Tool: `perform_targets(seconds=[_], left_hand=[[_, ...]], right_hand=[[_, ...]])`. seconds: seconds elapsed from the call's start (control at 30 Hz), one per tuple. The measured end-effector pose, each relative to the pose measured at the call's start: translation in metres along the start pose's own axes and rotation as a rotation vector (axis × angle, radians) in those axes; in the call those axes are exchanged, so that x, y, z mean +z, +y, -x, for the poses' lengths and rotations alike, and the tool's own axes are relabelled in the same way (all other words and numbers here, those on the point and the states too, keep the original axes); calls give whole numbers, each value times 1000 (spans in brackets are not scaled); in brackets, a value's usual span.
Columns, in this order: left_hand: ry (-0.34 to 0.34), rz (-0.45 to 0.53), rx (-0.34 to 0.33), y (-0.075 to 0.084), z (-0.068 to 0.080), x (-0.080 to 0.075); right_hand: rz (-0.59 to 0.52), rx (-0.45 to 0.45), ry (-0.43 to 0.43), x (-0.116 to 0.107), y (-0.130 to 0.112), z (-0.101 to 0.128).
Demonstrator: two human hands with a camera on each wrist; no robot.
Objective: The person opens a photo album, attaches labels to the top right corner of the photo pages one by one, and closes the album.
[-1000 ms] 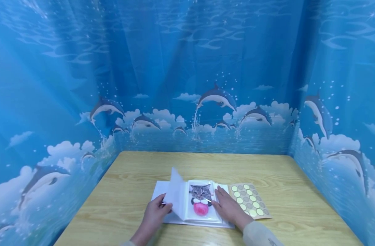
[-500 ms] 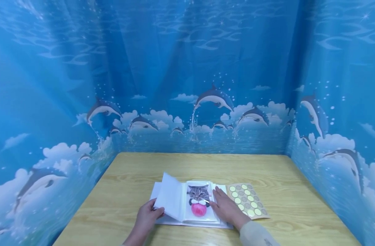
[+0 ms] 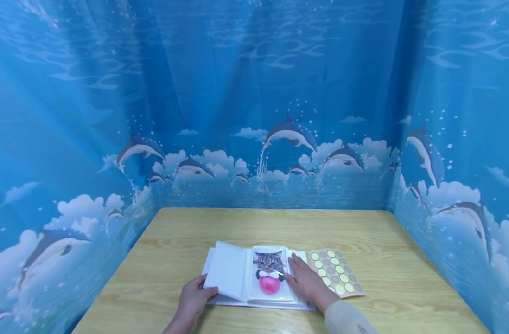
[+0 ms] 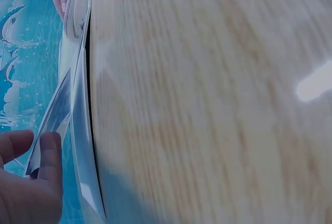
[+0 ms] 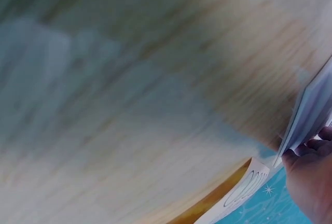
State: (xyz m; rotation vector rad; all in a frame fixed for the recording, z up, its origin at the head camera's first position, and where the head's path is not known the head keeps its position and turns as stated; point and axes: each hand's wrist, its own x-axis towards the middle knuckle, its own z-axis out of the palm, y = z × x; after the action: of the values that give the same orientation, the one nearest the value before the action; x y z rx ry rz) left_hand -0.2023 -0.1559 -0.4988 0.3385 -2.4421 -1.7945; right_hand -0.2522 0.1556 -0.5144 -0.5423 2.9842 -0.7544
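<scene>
A white photo album (image 3: pixel 231 301) lies open near the front of the wooden table (image 3: pixel 254 227). Its right side shows a picture of a grey cat with a pink ball (image 3: pixel 270 272). My left hand (image 3: pixel 193 298) pinches the edge of a white page (image 3: pixel 227 270), which is held low over the album's left side. In the left wrist view the thumb and a finger (image 4: pixel 48 157) hold that page (image 4: pixel 53 114) just above the album's stacked leaves (image 4: pixel 83 146). My right hand (image 3: pixel 305 279) rests flat on the album's right pages beside the picture. Its fingertips (image 5: pixel 317 144) touch the page edges (image 5: pixel 310 111).
A tan sheet of round yellow-green stickers (image 3: pixel 337 272) lies to the right of the album, touching its edge, and shows also in the right wrist view (image 5: pixel 244 193). Blue dolphin-print curtains (image 3: pixel 254 116) wall in the table on three sides.
The page held by my left hand has swung down to the left, from standing nearly upright to lying almost flat. The right hand has stayed on the right pages.
</scene>
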Motion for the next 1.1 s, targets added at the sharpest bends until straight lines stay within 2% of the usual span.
perform_targets(seconds=[0.27,0.47,0.63,0.77,0.97,1.1], left_hand=[[47,-19,-67,0,-1,-5],[50,19,-45,1,0,-9],[47,-2,-28,0,0,-13],[33,-3,-39,-1,0,-14],[35,-16,-60,4,-2,-13],[43,-19,-36,10,-4,-10]], right_hand=[[-11,12,-7,0,-2,2],[-4,20,-16,-2,-3,1],[6,19,-18,-1,-2,0],[2,26,-21,-1,-2,0],[9,30,-23,-1,-3,0],[9,28,-21,-2,-3,0]])
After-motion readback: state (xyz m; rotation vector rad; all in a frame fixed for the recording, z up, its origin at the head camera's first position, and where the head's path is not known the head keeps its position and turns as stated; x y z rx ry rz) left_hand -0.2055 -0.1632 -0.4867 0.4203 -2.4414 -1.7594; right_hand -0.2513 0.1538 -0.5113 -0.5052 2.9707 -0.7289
